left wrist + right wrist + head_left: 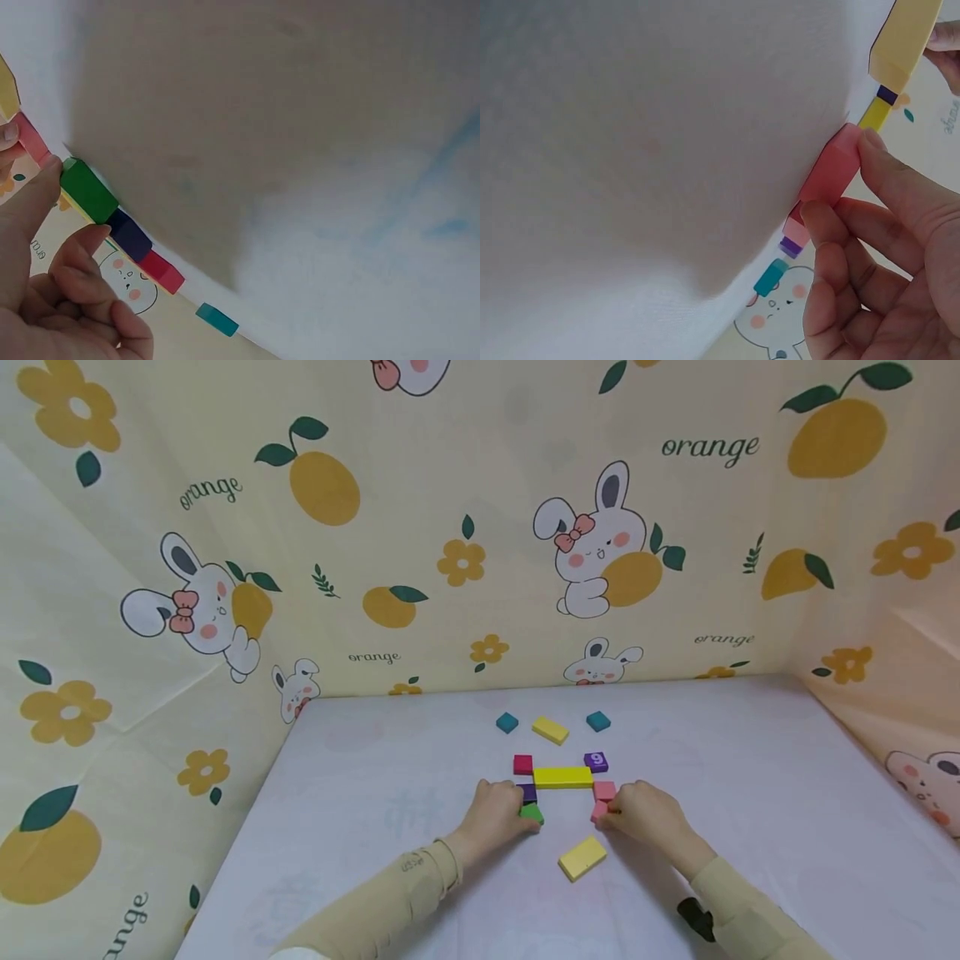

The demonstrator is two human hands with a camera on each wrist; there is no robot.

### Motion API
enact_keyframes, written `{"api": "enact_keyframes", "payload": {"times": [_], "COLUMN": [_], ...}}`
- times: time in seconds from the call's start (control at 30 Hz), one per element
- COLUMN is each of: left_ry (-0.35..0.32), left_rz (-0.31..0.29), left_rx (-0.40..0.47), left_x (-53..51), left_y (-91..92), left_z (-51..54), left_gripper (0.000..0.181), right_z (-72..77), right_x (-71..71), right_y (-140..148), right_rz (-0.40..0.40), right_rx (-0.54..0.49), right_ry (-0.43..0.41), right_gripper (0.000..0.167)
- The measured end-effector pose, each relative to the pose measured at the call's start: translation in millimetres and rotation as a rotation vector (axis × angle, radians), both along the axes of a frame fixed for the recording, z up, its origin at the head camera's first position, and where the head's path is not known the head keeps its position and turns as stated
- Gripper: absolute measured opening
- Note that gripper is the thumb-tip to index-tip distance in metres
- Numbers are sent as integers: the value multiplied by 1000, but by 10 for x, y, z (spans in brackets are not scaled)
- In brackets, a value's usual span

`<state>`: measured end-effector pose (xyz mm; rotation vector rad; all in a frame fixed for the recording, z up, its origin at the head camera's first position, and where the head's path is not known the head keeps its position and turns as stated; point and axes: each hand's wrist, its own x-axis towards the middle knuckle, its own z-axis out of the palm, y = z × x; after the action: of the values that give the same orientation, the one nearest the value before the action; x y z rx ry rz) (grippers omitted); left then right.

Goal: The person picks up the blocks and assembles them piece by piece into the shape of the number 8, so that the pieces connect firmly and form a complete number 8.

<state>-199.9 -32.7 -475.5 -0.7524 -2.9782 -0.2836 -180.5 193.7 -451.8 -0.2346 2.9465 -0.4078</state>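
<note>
Left hand (pixel 491 816) — thumb and finger pinching green block (pixel 90 190) | right hand (pixel 648 816) — likewise, pink block (pixel 829 166) at fingertips | probably light, stiff; grip opposite ends

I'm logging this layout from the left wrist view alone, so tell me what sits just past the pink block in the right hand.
Observer: A second pink block sits just beyond the held pink block that the right hand pinches.
Operator: I see one teal block; confirm whether it is the only one.
Observer: No, a second teal block lies to its right in the head view.
Operator: Now report any block with a marking.
Observer: The purple block, by the right end of the long yellow block, shows a white 9.
</note>
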Motion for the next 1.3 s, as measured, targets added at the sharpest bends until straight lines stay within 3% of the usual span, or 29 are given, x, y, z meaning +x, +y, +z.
{"api": "enact_keyframes", "payload": {"times": [0.4,0.93,1.3], "left_ry": [92,83,87], "left_rz": [-32,-38,-46], "left_rx": [-28,-24,-33], "left_x": [-2,-18,2], "left_y": [-6,-10,-61], "left_z": [7,-26,-15], "left_gripper": [43,45,44], "right_z": [-14,-39,-38], "right_x": [2,5,5], "right_y": [2,10,15], "right_rz": [39,40,34], "right_rx": [25,30,25], "right_ry": [72,115,101], "right_gripper": [19,21,23]}}
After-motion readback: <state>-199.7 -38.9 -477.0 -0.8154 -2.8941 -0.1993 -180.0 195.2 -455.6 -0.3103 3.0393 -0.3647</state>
